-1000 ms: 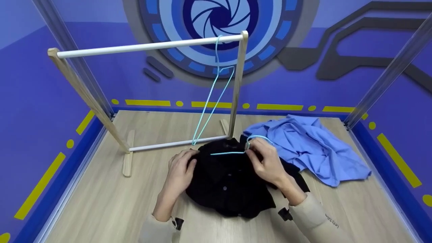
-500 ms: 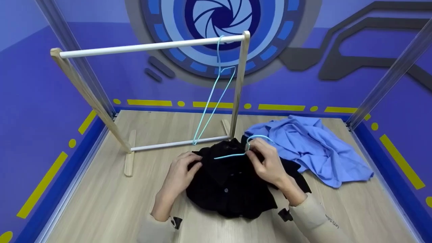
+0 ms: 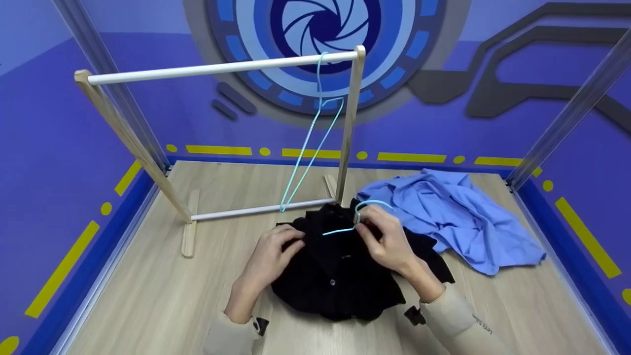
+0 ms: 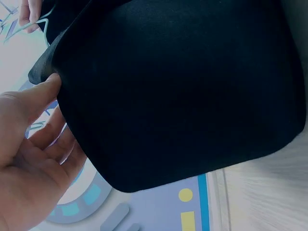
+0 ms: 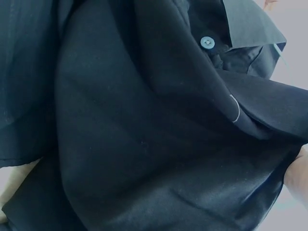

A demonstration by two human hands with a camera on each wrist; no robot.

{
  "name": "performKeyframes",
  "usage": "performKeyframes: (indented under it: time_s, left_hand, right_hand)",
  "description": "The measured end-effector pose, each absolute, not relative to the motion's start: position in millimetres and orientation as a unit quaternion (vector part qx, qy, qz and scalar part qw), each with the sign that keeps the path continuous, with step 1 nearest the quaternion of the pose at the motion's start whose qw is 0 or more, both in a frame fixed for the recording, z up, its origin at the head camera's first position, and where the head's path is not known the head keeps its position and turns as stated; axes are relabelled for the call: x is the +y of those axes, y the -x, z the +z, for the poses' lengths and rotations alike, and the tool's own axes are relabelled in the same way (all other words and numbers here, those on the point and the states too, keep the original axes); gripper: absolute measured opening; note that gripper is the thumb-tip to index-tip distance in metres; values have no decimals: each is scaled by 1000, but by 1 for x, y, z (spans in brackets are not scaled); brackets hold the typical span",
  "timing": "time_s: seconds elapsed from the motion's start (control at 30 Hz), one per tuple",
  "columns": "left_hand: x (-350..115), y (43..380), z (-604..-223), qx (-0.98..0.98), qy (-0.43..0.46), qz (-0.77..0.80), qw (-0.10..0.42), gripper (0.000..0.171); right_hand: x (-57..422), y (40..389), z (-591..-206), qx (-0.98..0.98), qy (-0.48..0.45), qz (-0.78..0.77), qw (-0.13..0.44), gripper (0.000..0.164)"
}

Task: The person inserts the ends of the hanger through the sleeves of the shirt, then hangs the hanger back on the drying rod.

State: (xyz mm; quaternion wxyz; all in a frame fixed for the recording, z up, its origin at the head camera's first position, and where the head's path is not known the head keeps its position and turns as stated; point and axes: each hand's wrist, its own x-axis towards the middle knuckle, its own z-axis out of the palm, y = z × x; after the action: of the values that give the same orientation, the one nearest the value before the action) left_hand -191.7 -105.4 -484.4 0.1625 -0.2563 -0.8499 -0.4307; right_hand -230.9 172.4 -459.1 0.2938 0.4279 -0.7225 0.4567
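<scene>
Rack (image 3: 217, 69) stands at left-centre of the bench (image 3: 148, 296), one hanger (image 3: 310, 143) hung on its rail. Left hand (image 3: 268, 256) pinches the black shirt (image 3: 335, 281) at its collar edge. Right hand (image 3: 387, 239) grips a second hanger (image 3: 352, 224) on the shirt. Blue garment (image 3: 458, 217) lies just right.

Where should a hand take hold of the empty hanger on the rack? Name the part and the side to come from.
Grip the hanging hanger at its neck, just under the hook over the white rail, coming from the front, the person's side. It hangs edge-on beside the right post, so its two thin arms run close together and the post blocks that side.
</scene>
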Motion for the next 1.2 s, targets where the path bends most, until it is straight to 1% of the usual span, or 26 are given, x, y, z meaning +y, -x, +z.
performKeyframes:
  time_s: [0.2,0.5,0.67,1.0,1.2]
  left_hand:
    - [-100,192,-485,-838,279,-440,161,13]
    - [-95,195,-488,-807,328,-459,174,8]
    - [-93,194,-488,-811,320,-457,176,6]
    - [-94,192,-489,-821,303,-450,178,10]
    - [-98,190,-491,-823,291,-457,172,7]
  right_hand:
    - [166,221,-446,-718,-434,455,299,21]
    - [172,233,-468,-718,-436,461,287,23]
    - [173,233,-468,-726,-425,464,278,22]
    - [169,213,-438,-739,-406,470,259,19]
    - [175,214,-440,-749,-403,467,241,19]
